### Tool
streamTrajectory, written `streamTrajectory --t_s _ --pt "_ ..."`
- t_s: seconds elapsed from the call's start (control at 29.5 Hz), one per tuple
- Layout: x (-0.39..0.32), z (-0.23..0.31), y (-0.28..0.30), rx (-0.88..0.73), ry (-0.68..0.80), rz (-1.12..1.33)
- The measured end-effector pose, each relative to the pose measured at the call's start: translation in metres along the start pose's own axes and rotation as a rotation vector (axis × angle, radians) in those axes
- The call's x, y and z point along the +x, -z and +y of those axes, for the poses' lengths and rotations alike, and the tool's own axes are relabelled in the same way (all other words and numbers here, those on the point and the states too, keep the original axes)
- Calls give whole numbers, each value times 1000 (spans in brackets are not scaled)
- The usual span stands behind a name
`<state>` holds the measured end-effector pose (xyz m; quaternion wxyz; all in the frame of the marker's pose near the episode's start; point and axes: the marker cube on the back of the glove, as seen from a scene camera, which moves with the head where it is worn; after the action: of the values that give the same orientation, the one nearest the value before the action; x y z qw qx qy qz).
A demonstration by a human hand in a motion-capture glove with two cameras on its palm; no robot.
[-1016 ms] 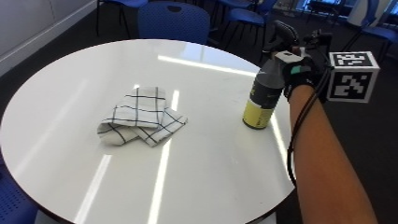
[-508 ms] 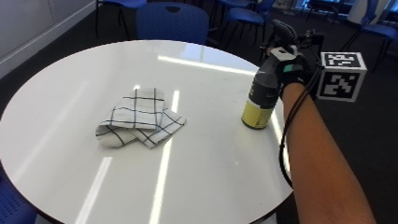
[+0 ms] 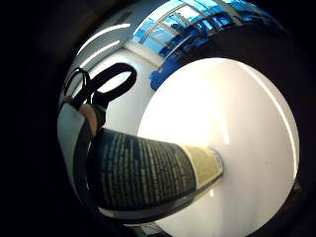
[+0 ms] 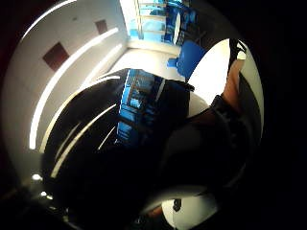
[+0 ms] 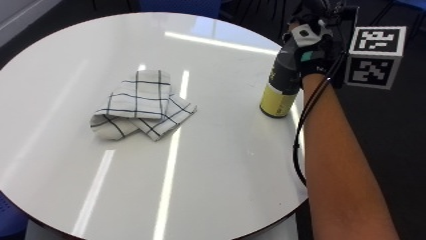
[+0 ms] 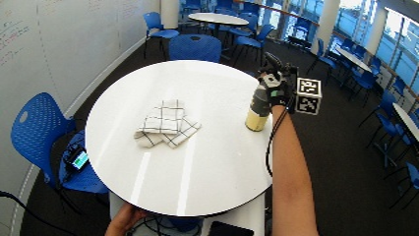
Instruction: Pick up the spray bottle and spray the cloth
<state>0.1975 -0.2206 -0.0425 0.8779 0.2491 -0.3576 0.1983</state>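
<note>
Spray bottle (image 5: 278,90) upright on table (image 5: 219,165), gloved right hands (image 5: 311,52) wrapped around its top.

Black-gloved grip (image 5: 311,50), bare forearm (image 5: 343,165)

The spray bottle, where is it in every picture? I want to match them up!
Outside view: the spray bottle stands on the white table, right of the checked cloth, with the gloved right hand on its upper part.
Wide outside view: same spot, near the table's right edge.
Little finger side palm view: its printed side fills the middle.
Thumb side palm view: a dark shape up close.
Shared landmark: the white table.
</note>
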Motion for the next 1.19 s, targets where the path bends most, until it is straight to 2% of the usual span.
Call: streamTrajectory --t_s 0.68,1.19 --pt "-88 30 -24 19 161 -22" --pt "-70 34 -15 67 132 15"
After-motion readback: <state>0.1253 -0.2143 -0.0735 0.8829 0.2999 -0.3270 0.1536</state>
